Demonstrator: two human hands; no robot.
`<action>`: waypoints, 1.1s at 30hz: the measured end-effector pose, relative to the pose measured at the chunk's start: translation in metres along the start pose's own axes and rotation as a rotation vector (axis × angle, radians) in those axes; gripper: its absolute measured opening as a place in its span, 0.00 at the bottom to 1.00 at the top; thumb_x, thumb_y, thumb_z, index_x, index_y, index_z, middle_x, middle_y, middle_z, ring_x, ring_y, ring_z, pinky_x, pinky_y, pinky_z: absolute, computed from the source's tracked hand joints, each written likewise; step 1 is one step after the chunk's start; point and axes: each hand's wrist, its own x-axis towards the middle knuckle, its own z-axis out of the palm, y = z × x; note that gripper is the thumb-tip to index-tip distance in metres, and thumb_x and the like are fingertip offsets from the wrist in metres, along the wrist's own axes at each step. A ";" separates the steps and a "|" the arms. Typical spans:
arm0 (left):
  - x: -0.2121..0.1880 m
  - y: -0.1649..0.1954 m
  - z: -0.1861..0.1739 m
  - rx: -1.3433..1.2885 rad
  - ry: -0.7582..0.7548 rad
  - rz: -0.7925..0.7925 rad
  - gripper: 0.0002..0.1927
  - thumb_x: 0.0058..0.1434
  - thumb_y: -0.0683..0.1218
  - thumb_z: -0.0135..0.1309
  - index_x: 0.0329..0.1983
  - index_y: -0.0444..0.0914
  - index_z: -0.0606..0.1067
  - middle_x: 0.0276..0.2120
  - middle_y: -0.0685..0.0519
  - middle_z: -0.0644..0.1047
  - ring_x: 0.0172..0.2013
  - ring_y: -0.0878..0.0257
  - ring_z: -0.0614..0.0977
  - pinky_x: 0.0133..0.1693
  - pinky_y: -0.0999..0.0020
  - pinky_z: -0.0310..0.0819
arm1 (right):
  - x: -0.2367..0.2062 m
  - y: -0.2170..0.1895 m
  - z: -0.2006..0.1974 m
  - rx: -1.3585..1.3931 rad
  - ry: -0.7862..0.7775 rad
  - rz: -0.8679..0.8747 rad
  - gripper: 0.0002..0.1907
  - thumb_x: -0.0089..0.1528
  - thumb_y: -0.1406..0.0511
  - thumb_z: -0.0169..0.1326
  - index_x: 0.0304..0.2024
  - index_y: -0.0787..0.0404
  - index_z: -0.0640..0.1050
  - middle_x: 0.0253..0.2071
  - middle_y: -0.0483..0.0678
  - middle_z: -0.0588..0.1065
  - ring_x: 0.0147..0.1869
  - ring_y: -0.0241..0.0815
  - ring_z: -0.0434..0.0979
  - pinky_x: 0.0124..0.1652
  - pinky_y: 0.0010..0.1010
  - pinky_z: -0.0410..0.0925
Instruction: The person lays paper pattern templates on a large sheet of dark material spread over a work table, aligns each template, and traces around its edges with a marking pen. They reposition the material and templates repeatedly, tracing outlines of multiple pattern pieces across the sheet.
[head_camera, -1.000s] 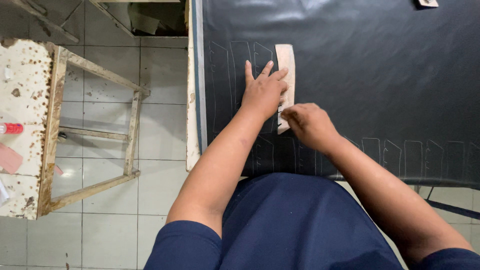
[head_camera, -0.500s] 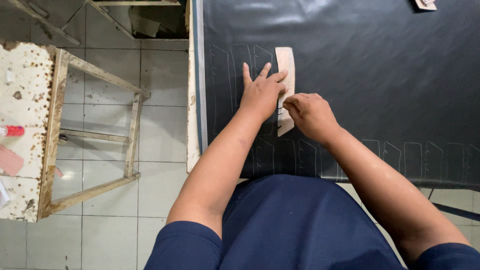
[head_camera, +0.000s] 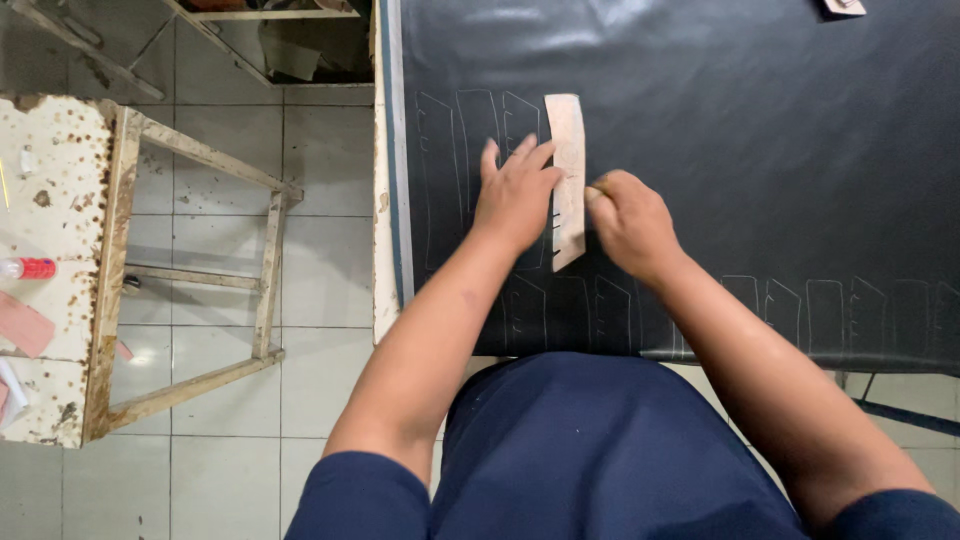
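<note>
- Left hand (head_camera: 515, 195) lay flat, fingers spread and apart, pressing down the left edge of a template (head_camera: 567, 178); not gripping anything
- Right hand (head_camera: 628, 222) was curled shut around a thin marking tool (head_camera: 595, 186), only its tip showing at the template's right edge, about mid-length
- Template: narrow pale cardboard strip, lengthwise away from the person, small notches along lower left edge, slanted bottom end; it sat flat on the sheet (head_camera: 700, 150), between the two hands
- Sheet: dark, slightly shiny, spread over the table; light traced outlines (head_camera: 470, 150) of the same strip shape just left of the template, another row of outlines along the near edge, running right
- Table edge (head_camera: 385, 200) pale and worn at the sheet's left side
- Small pale piece (head_camera: 845, 7) at the sheet's far right corner, well apart from the hands
- Tiled floor (head_camera: 320, 260) left of the table, with a wooden frame stand (head_camera: 265, 260)
- Speckled white bench (head_camera: 50, 200) far left, holding a red-capped bottle (head_camera: 28, 268) and pink scraps (head_camera: 22, 325)
- Person wore a navy shirt (head_camera: 590, 450), short sleeves
</note>
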 end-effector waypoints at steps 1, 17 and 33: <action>-0.008 0.000 0.005 -0.032 0.077 0.008 0.12 0.66 0.41 0.50 0.50 0.43 0.79 0.56 0.51 0.77 0.61 0.51 0.75 0.66 0.44 0.58 | -0.005 0.003 -0.002 0.124 -0.062 0.174 0.11 0.70 0.64 0.49 0.42 0.66 0.78 0.38 0.57 0.79 0.39 0.50 0.80 0.39 0.39 0.72; -0.015 0.064 0.014 -0.175 0.178 -0.041 0.08 0.62 0.42 0.56 0.39 0.46 0.84 0.40 0.56 0.79 0.48 0.53 0.77 0.52 0.55 0.69 | -0.040 0.094 -0.018 1.544 -0.387 0.673 0.20 0.71 0.57 0.48 0.44 0.70 0.78 0.38 0.55 0.81 0.25 0.38 0.79 0.16 0.20 0.59; -0.013 0.034 0.022 -0.038 -0.175 -0.084 0.43 0.50 0.59 0.70 0.69 0.52 0.68 0.75 0.51 0.52 0.76 0.46 0.44 0.72 0.40 0.31 | -0.033 0.050 -0.003 0.334 0.121 0.408 0.17 0.58 0.61 0.65 0.43 0.67 0.79 0.33 0.49 0.81 0.35 0.35 0.81 0.36 0.26 0.73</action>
